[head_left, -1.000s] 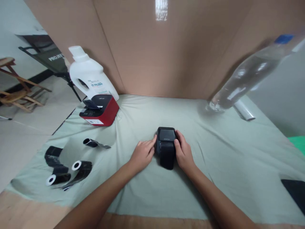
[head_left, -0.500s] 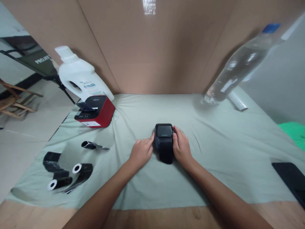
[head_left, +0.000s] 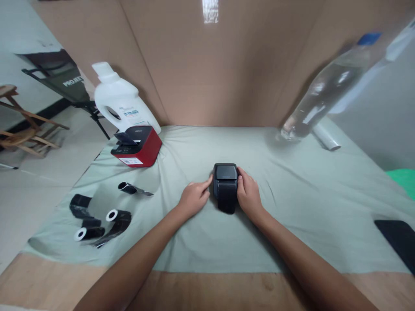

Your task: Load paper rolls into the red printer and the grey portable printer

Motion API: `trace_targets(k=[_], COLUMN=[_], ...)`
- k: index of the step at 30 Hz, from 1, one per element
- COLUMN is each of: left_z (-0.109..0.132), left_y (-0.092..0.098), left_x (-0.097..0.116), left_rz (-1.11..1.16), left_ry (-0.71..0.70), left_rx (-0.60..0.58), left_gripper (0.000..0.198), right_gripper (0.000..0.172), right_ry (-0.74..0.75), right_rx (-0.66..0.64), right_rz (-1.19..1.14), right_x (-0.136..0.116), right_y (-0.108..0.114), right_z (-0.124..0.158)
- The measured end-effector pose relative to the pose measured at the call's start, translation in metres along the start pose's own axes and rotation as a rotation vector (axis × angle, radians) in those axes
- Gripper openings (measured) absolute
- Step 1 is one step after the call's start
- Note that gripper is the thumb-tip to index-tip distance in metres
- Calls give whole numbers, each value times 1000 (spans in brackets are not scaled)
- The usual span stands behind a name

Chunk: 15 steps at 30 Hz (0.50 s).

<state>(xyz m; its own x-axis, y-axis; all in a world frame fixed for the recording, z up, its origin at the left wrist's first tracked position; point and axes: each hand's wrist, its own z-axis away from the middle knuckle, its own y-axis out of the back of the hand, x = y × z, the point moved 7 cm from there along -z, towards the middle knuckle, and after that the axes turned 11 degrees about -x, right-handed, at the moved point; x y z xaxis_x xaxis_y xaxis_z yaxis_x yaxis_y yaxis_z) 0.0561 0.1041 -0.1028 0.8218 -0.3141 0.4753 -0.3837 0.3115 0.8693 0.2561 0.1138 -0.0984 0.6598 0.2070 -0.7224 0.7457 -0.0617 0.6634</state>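
Observation:
A small black printer (head_left: 226, 171) sits on the cloth in front of me, a black paper strip (head_left: 227, 196) hanging from its front toward me. My right hand (head_left: 249, 190) grips the printer's right side, thumb near the front and fingers along the edge. On the other side, my left hand (head_left: 195, 196) points its index finger at the printer's left side, the tip touching or almost touching it. The left hand's other fingers are curled and hold nothing that I can see.
At left stand a red and black printer (head_left: 151, 147) and a white jug (head_left: 123, 101). Black paper rolls (head_left: 89, 233) with loose strips lie nearer. A clear bottle (head_left: 327, 90), a silvery tube (head_left: 327, 137) and a black flat object (head_left: 397, 237) are at right. Cardboard (head_left: 223, 73) closes the back.
The view has shifted slightly, so the left-side items appear farther right. My left index finger is stretched out straighter, with the hand slightly back from the printer. The right hand keeps its hold.

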Motion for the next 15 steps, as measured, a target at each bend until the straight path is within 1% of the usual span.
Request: trace_targets(k=[3,7,11,15], left_z=[-2,-6,-7,-6], left_y=[0,-7,-10,-11], left_x=[-11,-21,-24,-21], left_rz=[222,508,591,683], left_ry=[-2,-19,-21,-42], left_rx=[-10,-43,-30,-72], left_gripper=[59,57,59,63], right_gripper=[48,50,51,51], right_ry=[9,4,4,23], right_rx=[3,5,-11,-8], right_rz=[-3,7,-1,-5], right_x=[0,0,1,-1], right_y=[0,0,-1,1], right_z=[-1,-1,-1,-1])
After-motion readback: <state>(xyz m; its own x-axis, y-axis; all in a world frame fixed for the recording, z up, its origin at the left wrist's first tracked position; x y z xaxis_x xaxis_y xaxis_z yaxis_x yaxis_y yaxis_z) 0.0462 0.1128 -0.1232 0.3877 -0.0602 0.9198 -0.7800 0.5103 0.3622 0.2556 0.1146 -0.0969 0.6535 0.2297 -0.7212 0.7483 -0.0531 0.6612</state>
